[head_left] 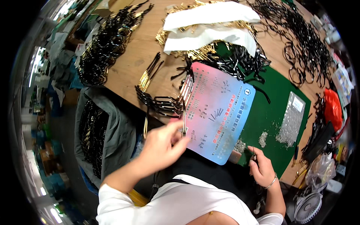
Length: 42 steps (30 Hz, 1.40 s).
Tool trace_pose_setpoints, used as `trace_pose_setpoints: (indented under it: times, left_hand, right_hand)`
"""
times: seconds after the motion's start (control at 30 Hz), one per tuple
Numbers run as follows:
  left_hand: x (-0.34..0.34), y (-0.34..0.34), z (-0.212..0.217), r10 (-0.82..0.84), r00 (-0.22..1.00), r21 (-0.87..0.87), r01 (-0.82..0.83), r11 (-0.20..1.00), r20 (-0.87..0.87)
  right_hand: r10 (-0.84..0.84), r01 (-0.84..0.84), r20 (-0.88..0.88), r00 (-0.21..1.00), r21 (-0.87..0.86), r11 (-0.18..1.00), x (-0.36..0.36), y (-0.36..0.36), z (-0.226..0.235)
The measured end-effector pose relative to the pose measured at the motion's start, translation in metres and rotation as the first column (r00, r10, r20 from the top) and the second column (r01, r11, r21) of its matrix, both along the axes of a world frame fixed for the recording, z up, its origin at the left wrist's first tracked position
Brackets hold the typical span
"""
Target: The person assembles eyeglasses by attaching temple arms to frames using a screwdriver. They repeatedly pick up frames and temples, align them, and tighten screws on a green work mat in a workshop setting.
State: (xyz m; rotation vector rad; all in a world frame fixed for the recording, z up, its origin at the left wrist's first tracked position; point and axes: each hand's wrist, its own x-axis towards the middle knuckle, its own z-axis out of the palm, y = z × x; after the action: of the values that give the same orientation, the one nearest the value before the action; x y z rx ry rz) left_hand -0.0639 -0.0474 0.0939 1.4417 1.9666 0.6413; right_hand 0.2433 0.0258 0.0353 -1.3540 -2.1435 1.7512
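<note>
My left hand (163, 144) is closed at the near edge of a pink-and-blue printed mat (221, 108), its fingers pinching a slim metallic strip that looks like an eyeglass temple (184, 122). Just beyond it, a row of black-and-gold eyeglass frames (161, 103) lies with temples sticking up. To the right, my right hand (263, 170) is closed around a slim dark tool (254, 153), mostly hidden by the fingers; its exact kind cannot be made out. Beside that hand lies a small pile of tiny silvery parts (240, 145) at the mat's corner.
A green mat (272, 103) carries another little heap of parts (263, 139) and a clear bag of them (292, 118). White sheets (210, 17) cover gold temples at the back. Piled frames stand left (108, 45) and far right (300, 33). A grey-lined bin (118, 123) holds more.
</note>
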Motion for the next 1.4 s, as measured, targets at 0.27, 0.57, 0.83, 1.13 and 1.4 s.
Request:
trace_pose_setpoints:
  times: [0.27, 0.57, 0.83, 1.13, 1.4]
  left_hand:
    - [-0.027, 0.019, -0.057, -0.129, 0.791, 0.127, 0.252, 0.959, -0.599]
    - [-0.084, -0.009, -0.052, -0.194, 0.810, -0.012, 0.225, 0.974, -0.554]
    - [-0.105, -0.019, -0.028, 0.088, 0.875, 0.255, 0.041, 0.966, -0.476]
    - [-0.189, 0.007, -0.068, 0.166, 0.669, 0.353, 0.153, 0.923, -0.724]
    - [-0.229, 0.025, -0.050, -0.123, 0.861, 0.083, 0.188, 0.979, -0.493]
  right_hand:
    - [-0.006, 0.010, -0.059, 0.998, 0.071, 0.997, 0.004, -0.010, -0.006]
    - [-0.014, 0.021, -0.075, 0.997, 0.082, 0.996, -0.020, -0.012, 0.013]
    - [-0.150, 0.150, -0.060, 0.987, -0.003, 0.989, -0.035, -0.005, 0.003]
    - [-0.273, 0.272, -0.003, 0.962, -0.073, 0.960, -0.039, -0.002, -0.005]
    - [-0.351, 0.352, 0.025, 0.936, -0.087, 0.932, -0.047, -0.001, -0.007]
